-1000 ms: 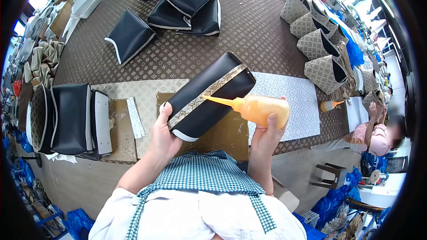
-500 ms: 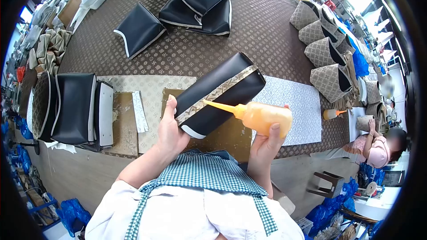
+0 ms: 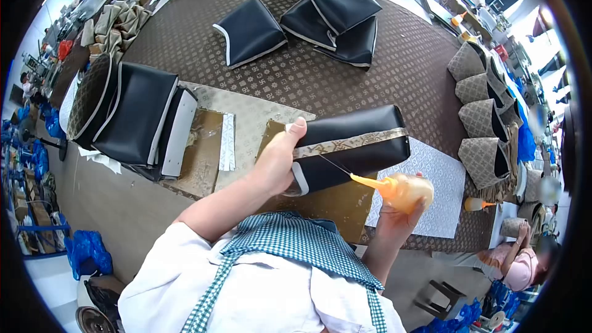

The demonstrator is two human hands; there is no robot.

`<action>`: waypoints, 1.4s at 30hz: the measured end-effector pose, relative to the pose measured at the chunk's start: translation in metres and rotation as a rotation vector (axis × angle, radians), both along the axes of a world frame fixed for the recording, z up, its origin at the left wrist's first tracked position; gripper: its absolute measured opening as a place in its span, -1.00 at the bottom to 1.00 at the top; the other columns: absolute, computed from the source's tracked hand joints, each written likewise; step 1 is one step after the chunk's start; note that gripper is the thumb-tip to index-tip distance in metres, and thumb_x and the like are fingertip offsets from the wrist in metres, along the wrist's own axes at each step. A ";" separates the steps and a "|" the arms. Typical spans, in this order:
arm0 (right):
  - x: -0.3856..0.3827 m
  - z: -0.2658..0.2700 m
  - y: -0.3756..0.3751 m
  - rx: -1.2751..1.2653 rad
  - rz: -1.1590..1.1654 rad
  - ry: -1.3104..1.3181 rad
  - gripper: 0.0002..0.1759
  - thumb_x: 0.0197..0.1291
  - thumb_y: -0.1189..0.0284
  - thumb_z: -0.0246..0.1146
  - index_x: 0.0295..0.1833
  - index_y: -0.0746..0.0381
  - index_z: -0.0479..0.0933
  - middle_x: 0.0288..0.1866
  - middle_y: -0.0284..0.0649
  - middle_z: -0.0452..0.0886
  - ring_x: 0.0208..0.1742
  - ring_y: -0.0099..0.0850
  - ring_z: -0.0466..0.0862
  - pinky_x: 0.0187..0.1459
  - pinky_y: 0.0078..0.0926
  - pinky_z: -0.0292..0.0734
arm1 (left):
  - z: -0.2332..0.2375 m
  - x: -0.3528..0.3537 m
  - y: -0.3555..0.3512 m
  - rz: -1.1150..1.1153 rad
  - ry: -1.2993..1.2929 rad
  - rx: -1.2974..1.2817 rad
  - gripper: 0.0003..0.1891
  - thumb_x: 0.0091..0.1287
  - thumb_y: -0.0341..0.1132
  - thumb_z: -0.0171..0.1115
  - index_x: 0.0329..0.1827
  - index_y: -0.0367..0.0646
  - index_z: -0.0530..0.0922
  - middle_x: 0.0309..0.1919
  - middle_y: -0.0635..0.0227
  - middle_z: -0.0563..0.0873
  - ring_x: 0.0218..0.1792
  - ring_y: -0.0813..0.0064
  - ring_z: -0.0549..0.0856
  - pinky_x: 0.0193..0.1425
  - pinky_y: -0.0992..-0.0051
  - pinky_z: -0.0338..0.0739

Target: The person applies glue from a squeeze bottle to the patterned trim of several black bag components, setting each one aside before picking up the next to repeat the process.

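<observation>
My left hand (image 3: 280,157) is closed on the near end of a black leather-like bag body (image 3: 364,120), thumb on top. A patterned tan strip (image 3: 351,143) runs along its length, and a white edge shows at the held end. In my right hand (image 3: 401,216) is a squeeze bottle (image 3: 410,192) of pale orange fluid with a long yellow nozzle. The nozzle tip stands a little apart from the bag body, and a thin dark thread of fluid stretches from the tip up to the strip's lower edge.
Black pieces with white edging (image 3: 250,32) lie at the back. Black and patterned pieces (image 3: 135,111) stand at the left, near a white strip (image 3: 227,142). Patterned bag bodies (image 3: 484,117) line the right, with a second bottle (image 3: 475,204). Another person (image 3: 524,262) works at far right.
The bag body has turned to lie more level. My right hand has drawn the bottle's nozzle off the strip, down and away, leaving the thin thread between. The view has shifted too.
</observation>
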State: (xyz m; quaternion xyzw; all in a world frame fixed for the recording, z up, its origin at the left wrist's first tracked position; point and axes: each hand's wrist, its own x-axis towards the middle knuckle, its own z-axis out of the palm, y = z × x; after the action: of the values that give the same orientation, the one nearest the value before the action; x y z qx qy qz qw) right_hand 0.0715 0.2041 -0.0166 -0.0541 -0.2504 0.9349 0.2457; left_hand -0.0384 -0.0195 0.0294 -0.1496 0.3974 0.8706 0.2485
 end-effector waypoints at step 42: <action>-0.011 -0.017 0.131 0.067 -0.529 -0.282 -0.37 0.19 0.17 0.33 0.26 0.28 0.36 0.17 -0.06 0.54 0.05 -0.21 0.66 -0.05 -0.35 0.74 | -0.276 -0.286 -0.155 0.377 0.302 -1.652 -0.37 0.22 -0.16 0.19 0.29 -0.37 0.35 0.04 -0.17 0.55 0.12 -0.08 0.52 0.22 0.18 0.40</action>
State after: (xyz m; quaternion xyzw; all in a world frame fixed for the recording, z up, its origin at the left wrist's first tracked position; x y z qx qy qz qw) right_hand 0.0606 0.3347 -0.0333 -0.2388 -0.2898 0.8130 0.4450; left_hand -0.3243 -0.1747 -0.2463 -0.2285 0.9009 0.3398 -0.1442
